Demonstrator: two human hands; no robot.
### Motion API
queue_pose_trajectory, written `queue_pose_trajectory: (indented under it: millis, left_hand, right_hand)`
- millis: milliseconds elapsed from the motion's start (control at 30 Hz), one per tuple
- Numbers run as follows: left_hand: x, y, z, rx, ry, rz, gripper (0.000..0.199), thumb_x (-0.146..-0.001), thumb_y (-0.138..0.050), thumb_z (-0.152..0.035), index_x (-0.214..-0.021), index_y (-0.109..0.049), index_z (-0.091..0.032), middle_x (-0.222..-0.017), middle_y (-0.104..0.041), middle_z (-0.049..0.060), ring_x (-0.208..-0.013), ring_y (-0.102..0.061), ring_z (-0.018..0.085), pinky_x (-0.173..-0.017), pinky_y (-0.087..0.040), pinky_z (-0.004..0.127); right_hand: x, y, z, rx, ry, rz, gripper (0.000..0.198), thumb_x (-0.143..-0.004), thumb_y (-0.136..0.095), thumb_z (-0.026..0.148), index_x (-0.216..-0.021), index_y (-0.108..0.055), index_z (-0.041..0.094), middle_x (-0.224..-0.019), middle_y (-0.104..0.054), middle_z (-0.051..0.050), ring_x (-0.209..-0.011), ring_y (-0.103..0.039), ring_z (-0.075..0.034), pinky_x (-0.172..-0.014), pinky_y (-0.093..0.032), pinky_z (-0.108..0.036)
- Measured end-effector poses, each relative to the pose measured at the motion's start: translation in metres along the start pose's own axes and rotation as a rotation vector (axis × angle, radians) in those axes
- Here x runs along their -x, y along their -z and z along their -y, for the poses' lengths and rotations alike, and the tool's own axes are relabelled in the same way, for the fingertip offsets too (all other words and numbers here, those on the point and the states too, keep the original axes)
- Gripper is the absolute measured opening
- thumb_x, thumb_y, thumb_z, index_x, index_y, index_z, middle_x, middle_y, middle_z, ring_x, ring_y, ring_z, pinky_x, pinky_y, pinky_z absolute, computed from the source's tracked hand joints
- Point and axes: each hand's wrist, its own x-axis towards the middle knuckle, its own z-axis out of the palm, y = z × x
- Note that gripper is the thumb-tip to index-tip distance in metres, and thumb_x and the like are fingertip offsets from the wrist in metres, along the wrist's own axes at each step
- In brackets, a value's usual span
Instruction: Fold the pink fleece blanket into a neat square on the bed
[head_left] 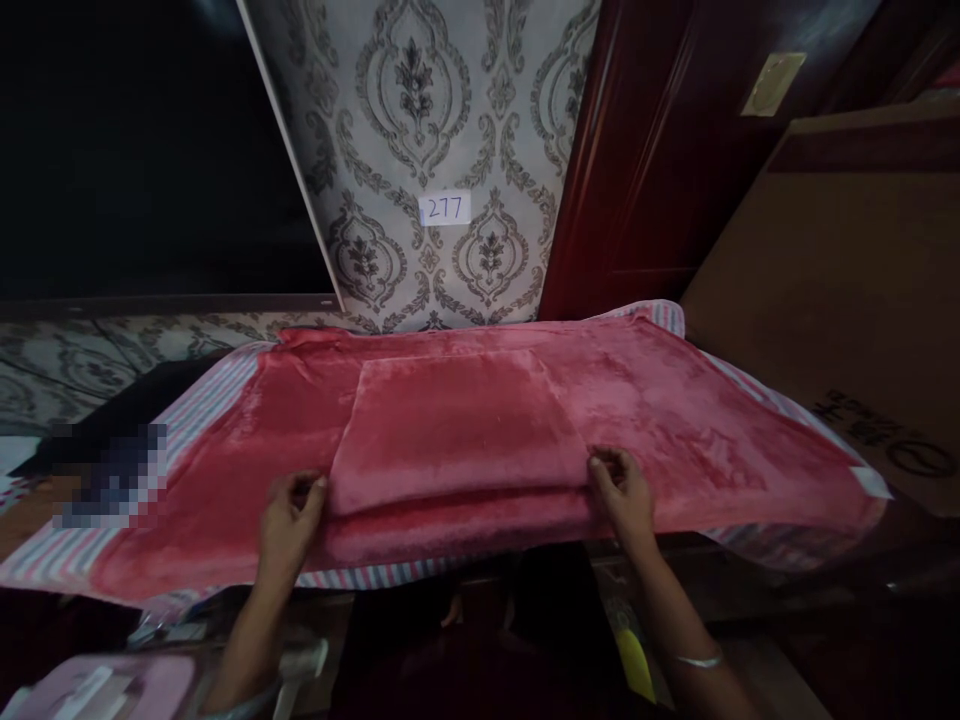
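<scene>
A red-pink plush cloth (457,425), folded into a rectangle with a rounded front fold, lies in the middle of a larger plush blanket (675,410) of the same colour. At the left front corner of the folded cloth, my left hand (291,515) is closed, thumb and fingers pinching its edge. My right hand (624,492) pinches the opposite edge, fingers curled. Under the blanket, a striped sheet (206,400) in white, pink and grey-blue shows along the sides and front. What supports it all is mostly hidden.
A large dark screen (150,150) stands at the back left. Patterned wallpaper bears a paper label (445,208) reading 277. On the right are a dark red door (645,150) and a big cardboard box (840,290). A pink plastic item (150,680) sits low at the left.
</scene>
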Motion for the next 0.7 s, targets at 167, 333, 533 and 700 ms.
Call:
queue_pose_trajectory:
  millis: [167, 333, 533, 700]
  left_hand:
    - [0.004, -0.034, -0.063, -0.151, -0.417, 0.106, 0.054, -0.099, -0.035, -0.047, -0.132, -0.062, -0.015, -0.134, -0.065, 0.017, -0.13, -0.058, 0.031, -0.116, -0.04, 0.05]
    - [-0.008, -0.089, -0.117, -0.331, -0.616, 0.43, 0.069, -0.098, -0.049, -0.05, -0.156, -0.041, -0.014, -0.165, -0.035, 0.019, -0.155, -0.027, 0.033, -0.126, -0.023, 0.056]
    - [-0.01, -0.113, -0.116, -0.536, -0.506, 0.55, 0.077, -0.096, -0.051, -0.06, -0.159, -0.039, -0.017, -0.167, -0.027, 0.022, -0.157, -0.019, 0.038, -0.124, -0.015, 0.067]
    - [-0.002, -0.118, -0.107, -0.552, -0.496, 0.549, 0.074, -0.098, -0.047, -0.062, -0.159, -0.038, -0.022, -0.168, -0.026, 0.017, -0.158, -0.018, 0.035, -0.125, -0.015, 0.065]
  right_hand:
    - [-0.005, -0.039, 0.057, 0.263, 0.424, 0.207, 0.046, -0.099, -0.044, 0.046, -0.129, -0.067, 0.021, -0.132, -0.065, -0.015, -0.126, -0.055, -0.031, -0.112, -0.04, -0.052]
    - [-0.014, -0.09, 0.105, 0.586, 0.5, 0.513, 0.056, -0.102, -0.047, 0.045, -0.155, -0.047, 0.028, -0.166, -0.034, -0.01, -0.153, -0.026, -0.035, -0.121, -0.02, -0.061]
    - [-0.013, -0.106, 0.089, 0.776, 0.426, 0.671, 0.061, -0.101, -0.05, 0.054, -0.157, -0.045, 0.031, -0.167, -0.032, -0.009, -0.154, -0.022, -0.038, -0.12, -0.018, -0.064]
    - [-0.004, -0.11, 0.078, 0.807, 0.446, 0.641, 0.059, -0.102, -0.047, 0.053, -0.157, -0.043, 0.033, -0.167, -0.032, -0.007, -0.155, -0.022, -0.036, -0.121, -0.018, -0.062]
